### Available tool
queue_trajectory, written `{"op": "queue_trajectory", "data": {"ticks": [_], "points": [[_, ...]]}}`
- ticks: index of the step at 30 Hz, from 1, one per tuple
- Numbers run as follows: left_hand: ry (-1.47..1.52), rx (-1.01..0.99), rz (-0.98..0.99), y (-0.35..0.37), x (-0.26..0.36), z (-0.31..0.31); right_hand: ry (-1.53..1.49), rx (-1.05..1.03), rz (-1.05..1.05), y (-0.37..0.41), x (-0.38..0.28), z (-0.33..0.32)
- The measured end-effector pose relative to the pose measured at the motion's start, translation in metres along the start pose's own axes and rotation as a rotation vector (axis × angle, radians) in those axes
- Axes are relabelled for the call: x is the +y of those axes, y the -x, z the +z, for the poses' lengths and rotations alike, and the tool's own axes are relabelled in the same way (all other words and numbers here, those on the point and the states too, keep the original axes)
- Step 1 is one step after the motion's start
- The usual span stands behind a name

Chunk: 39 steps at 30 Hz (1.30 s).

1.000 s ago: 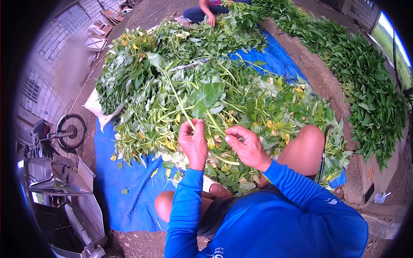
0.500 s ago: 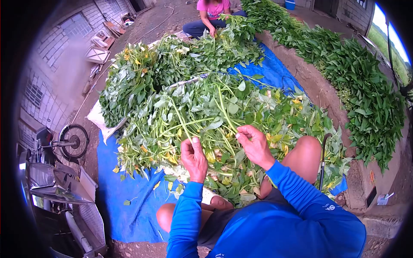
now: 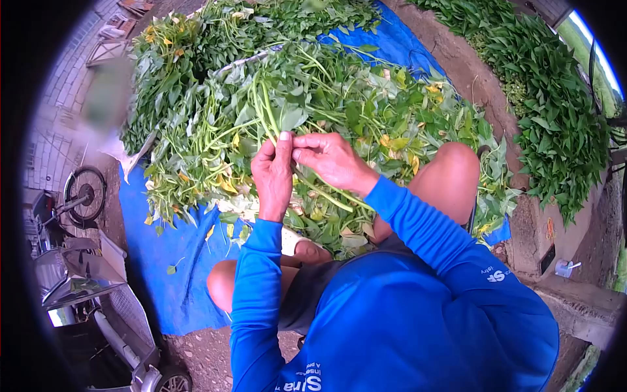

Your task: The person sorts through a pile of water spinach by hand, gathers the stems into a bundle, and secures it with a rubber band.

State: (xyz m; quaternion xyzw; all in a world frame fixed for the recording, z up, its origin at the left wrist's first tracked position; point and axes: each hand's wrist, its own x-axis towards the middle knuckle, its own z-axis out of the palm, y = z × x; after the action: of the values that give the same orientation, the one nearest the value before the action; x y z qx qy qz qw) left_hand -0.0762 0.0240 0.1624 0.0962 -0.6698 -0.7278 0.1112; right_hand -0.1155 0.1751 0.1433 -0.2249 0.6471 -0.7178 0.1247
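**both hands pinched on one bunch of green stems, over a heap of cut leaves**

the left hand [image 3: 273, 173] is closed into a fist around a few long green stems [image 3: 263, 104], thumb upright and pressed against them at the top of the grip. the right hand [image 3: 330, 160] meets it from three o'clock: its fingers are curled, with thumb and forefinger nipped together on the stems right beside the left thumb. the stems rise from the hands toward twelve o'clock and fan into broad leaves. held low on the stalks like this, they probably stay gathered while their tops hang free.

the bunch sits just above the heap of loose greens [image 3: 385, 111], which spreads from ten to two o'clock of the hands and runs up against the bare right knee [image 3: 457, 173]. the heap lies on a blue tarp [image 3: 163, 255], likely to keep it off the dirt. a white sack [image 3: 127, 153] shows under its edge at nine o'clock.

well apart at two to three o'clock, a tidier row of darker leaves [image 3: 562, 117] lines a raised concrete edge. a motorbike wheel [image 3: 86, 193] stands at nine o'clock, beyond the tarp.

writing: white letters on the blue shirt [image 3: 418, 320], seen upside down. those at six o'clock may begin "sina", and a small mark on the right sleeve may read "sp". neither can be made out in full.
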Motion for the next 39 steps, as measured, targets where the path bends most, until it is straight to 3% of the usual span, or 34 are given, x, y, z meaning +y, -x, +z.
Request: {"op": "queue_trajectory", "data": {"ticks": [1, 3, 5, 7, 8, 11, 12, 14, 17, 20, 25, 26, 29, 30, 31, 33, 34, 36, 38, 39], "points": [[-0.028, 0.039, 0.050, -0.005, -0.001, -0.006, 0.152, -0.024, -0.019, 0.001, -0.013, -0.012], [-0.078, 0.122, 0.044, -0.014, 0.004, -0.019, 0.342, 0.167, 0.002, 0.000, -0.034, -0.037], [-0.096, 0.142, 0.077, -0.016, 0.010, -0.029, 0.531, -0.012, 0.346, 0.010, -0.068, -0.053], [-0.111, 0.156, 0.101, -0.018, 0.010, -0.035, 0.538, -0.319, 0.590, 0.030, -0.075, -0.051], [-0.113, 0.153, 0.110, -0.019, 0.008, -0.034, 0.467, -0.385, 0.547, 0.044, -0.064, -0.045], [-0.086, 0.160, 0.154, -0.021, 0.005, -0.031, 0.014, -0.435, 0.676, 0.072, -0.019, -0.037], [-0.130, 0.136, 0.204, -0.020, 0.005, -0.032, -0.110, -0.371, 0.737, 0.076, -0.020, -0.033], [0.090, 0.156, 0.126, -0.019, 0.007, -0.031, -0.360, -0.239, 0.845, 0.078, -0.023, -0.025], [0.371, 0.199, -0.020, -0.016, 0.011, -0.023, -0.602, -0.224, 0.889, 0.082, 0.008, -0.022], [0.421, 0.231, -0.204, -0.018, -0.002, -0.031, -0.335, -0.156, 0.692, 0.077, -0.002, 0.000], [0.164, 0.374, -0.007, -0.015, 0.001, -0.033, 0.101, -0.329, 0.380, 0.063, 0.004, 0.012], [0.130, 0.371, 0.029, -0.015, -0.002, -0.034, 0.225, -0.516, 0.308, 0.059, 0.000, 0.009], [0.090, 0.522, 0.139, -0.030, 0.011, -0.048, 0.636, -1.101, 0.552, 0.053, -0.030, 0.022], [0.140, 0.503, 0.146, -0.038, 0.018, -0.068, 0.819, -1.202, 0.621, 0.057, -0.039, 0.023], [0.088, 0.518, 0.127, -0.040, 0.035, -0.079, 0.882, -1.211, 0.456, 0.072, 0.016, -0.003], [0.108, 0.477, 0.074, -0.033, 0.068, -0.095, 1.160, -0.875, 0.766, 0.055, 0.049, -0.047], [0.139, 0.475, 0.049, -0.027, 0.083, -0.099, 1.535, -0.571, 0.550, 0.058, 0.067, -0.076], [0.142, 0.441, 0.067, -0.022, 0.093, -0.112, 1.676, -0.157, 0.355, 0.037, 0.078, -0.099], [0.138, 0.439, 0.051, -0.021, 0.096, -0.114, 0.979, -0.030, 0.452, 0.003, 0.106, -0.097], [0.125, 0.440, 0.046, -0.022, 0.097, -0.111, 0.840, -0.015, 0.548, -0.009, 0.126, -0.088]]}}
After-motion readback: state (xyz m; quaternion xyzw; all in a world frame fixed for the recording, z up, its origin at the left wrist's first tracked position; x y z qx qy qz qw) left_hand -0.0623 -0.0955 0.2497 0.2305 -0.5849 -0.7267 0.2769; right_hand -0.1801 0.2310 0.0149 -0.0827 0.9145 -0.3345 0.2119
